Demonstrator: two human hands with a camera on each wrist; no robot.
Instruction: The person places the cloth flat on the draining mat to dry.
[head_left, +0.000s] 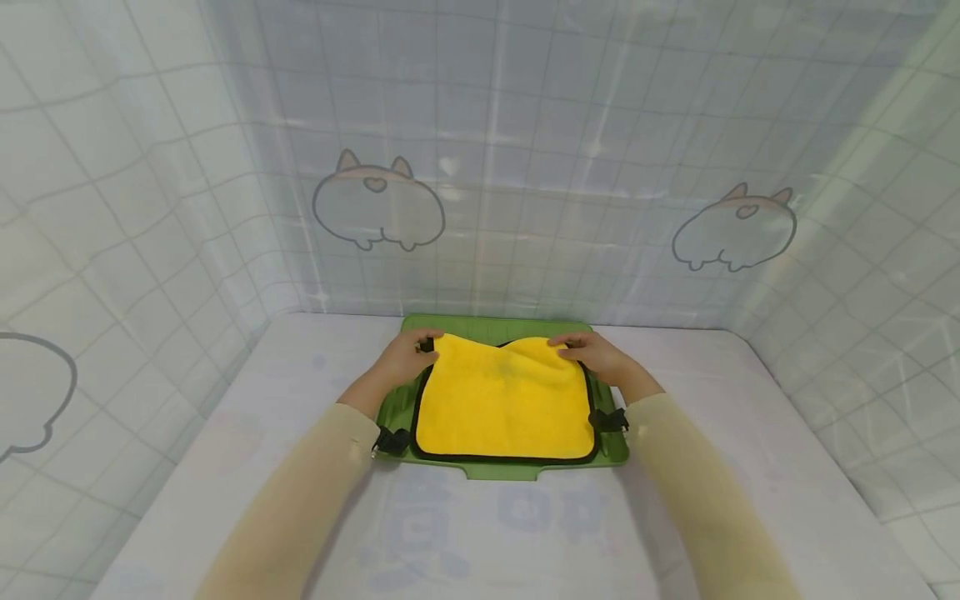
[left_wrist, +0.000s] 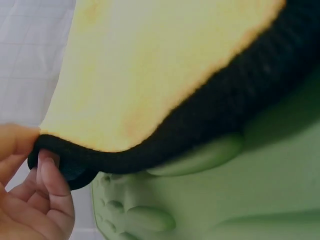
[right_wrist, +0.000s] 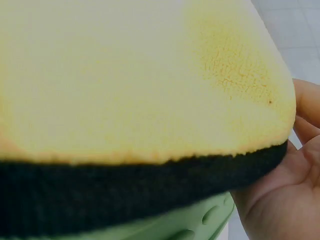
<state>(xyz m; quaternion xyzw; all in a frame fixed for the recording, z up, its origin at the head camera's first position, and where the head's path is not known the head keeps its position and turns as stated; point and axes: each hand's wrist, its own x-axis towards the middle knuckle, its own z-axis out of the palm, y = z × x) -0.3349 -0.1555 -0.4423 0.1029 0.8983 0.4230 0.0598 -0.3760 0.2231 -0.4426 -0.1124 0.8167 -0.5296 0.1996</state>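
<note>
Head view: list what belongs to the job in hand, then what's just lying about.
In the job:
Yellow cloth, black-edged
Left grip, holding one far corner
Right grip, holding the other
Green board beneath, probably in use

Just there:
Pale table
Patterned backdrop
Black wrist devices, worn

Beyond the left hand and right hand rises a pale gridded back wall, glossy with upright light streaks. It bears two eared outlines, one ahead of each hand. A left wall and right wall, also gridded, flank them. The white worktop, faintly printed blue, spreads around both.
</note>
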